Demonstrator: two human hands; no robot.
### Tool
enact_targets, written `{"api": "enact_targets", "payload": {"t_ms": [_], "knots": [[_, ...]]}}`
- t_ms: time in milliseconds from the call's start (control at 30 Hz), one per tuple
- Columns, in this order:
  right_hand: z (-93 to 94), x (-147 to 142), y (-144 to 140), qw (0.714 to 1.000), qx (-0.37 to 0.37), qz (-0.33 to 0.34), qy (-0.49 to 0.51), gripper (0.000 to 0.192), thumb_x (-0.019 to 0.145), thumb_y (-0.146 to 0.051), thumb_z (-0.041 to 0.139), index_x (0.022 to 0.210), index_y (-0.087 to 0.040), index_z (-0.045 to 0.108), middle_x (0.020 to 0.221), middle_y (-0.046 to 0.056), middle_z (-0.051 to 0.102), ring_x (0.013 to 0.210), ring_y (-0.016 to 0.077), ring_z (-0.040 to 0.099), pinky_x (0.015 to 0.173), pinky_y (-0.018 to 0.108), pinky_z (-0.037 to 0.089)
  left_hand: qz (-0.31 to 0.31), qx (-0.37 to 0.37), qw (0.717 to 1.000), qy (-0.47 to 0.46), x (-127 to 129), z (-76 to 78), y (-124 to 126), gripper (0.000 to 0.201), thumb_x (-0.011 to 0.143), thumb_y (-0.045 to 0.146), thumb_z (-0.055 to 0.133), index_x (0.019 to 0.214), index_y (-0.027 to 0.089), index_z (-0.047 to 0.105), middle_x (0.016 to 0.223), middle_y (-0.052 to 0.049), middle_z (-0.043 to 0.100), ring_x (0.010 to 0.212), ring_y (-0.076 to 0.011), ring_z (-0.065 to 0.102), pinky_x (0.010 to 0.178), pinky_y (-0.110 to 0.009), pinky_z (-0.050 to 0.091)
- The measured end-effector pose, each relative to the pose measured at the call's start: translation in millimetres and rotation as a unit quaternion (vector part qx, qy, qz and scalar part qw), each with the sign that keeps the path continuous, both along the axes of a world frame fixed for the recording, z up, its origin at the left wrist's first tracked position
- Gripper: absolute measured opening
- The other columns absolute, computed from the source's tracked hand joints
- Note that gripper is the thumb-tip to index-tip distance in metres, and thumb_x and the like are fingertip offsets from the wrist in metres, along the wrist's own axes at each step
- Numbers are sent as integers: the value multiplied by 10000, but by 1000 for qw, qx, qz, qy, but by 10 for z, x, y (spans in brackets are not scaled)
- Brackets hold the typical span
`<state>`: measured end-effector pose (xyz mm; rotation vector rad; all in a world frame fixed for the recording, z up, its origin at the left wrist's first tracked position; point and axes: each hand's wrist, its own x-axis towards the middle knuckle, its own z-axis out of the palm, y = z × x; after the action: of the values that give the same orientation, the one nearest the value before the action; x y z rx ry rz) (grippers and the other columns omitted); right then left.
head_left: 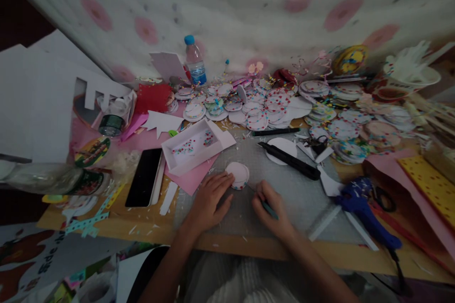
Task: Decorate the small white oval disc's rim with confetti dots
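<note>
A small round white paper disc (239, 173) with colored dots along its lower edge lies on the grey cutting mat (227, 218). My left hand (213, 196) rests flat, fingers stretched out and thumb apart, its fingertips on the disc's left edge. Closed around a thin tool with a teal handle (270, 210), my right hand (270, 203) is just right of the disc. The tool's slim tip points toward the disc's lower right edge; its exact kind is hidden by my fingers. Behind the disc stands a white paper tray (216, 138) holding small red and blue beads.
A black utility knife (291, 160) lies over a white disc. Stacks of decorated discs (256, 113) fill the back, beside a water bottle (195, 64). A blue glue gun (369, 213) lies right; a phone (145, 177) and a tipped bottle (53, 178) lie left.
</note>
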<state>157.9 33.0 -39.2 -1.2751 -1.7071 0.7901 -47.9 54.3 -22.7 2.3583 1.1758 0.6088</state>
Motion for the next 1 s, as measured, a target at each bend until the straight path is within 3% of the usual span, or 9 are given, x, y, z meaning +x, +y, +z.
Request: {"api": "enact_targets", "payload": {"t_ms": [433, 567, 667, 733, 833, 900, 1000], "knots": [[-18, -2, -9, 1000, 7, -2, 12, 241, 801, -91, 455, 708, -240, 291, 617, -67, 382, 537, 100, 377, 503, 222, 309, -7, 6, 1000, -8, 1, -29, 6, 464, 927, 199, 470, 1388, 214, 424, 1384, -82, 539, 1313, -226, 447, 1084, -488, 360], [-10, -13, -51, 997, 28, -67, 36, 256, 804, -88, 466, 706, -242, 287, 608, -70, 349, 524, 101, 342, 494, 223, 301, 7, 71, 997, -17, -29, 35, -56, 410, 915, 157, 465, 1319, 217, 492, 1287, -74, 619, 1217, -219, 540, 1044, -469, 387], [102, -9, -129, 987, 35, -144, 67, 246, 860, -116, 457, 733, -247, 292, 636, -63, 342, 537, 104, 337, 489, 215, 311, 79, 149, 986, -18, -156, 172, -111, 363, 892, 122, 485, 1226, 245, 560, 1139, -55, 688, 1060, -209, 621, 956, -427, 430], [227, 9, -197, 977, 29, -179, 108, 223, 884, -150, 475, 748, -244, 325, 645, -56, 368, 548, 105, 365, 484, 207, 326, 173, 202, 964, -3, -296, 267, -102, 338, 883, 132, 511, 1190, 254, 582, 1084, -67, 692, 1027, -230, 620, 925, -430, 435], [407, 77, -301, 968, 17, -197, 152, 157, 865, -199, 556, 791, -234, 423, 664, -37, 455, 562, 106, 440, 480, 199, 373, 318, 232, 917, 60, -531, 334, 4, 372, 861, 240, 595, 1229, 203, 567, 1194, -145, 633, 1122, -314, 555, 953, -504, 399], [488, 144, -357, 970, 10, -200, 141, 115, 843, -214, 599, 858, -230, 486, 725, -14, 516, 598, 114, 504, 506, 206, 432, 330, 209, 914, 111, -660, 313, 101, 357, 861, 281, 604, 1208, 198, 583, 1179, -141, 652, 1162, -342, 521, 993, -559, 346], [567, 250, -398, 974, 6, -202, 98, 151, 836, -222, 613, 969, -229, 542, 813, 12, 572, 664, 127, 577, 569, 219, 498, 305, 205, 919, 145, -762, 242, 202, 169, 873, 244, 592, 1026, 209, 653, 999, -85, 721, 1127, -328, 540, 1043, -591, 271]]}}
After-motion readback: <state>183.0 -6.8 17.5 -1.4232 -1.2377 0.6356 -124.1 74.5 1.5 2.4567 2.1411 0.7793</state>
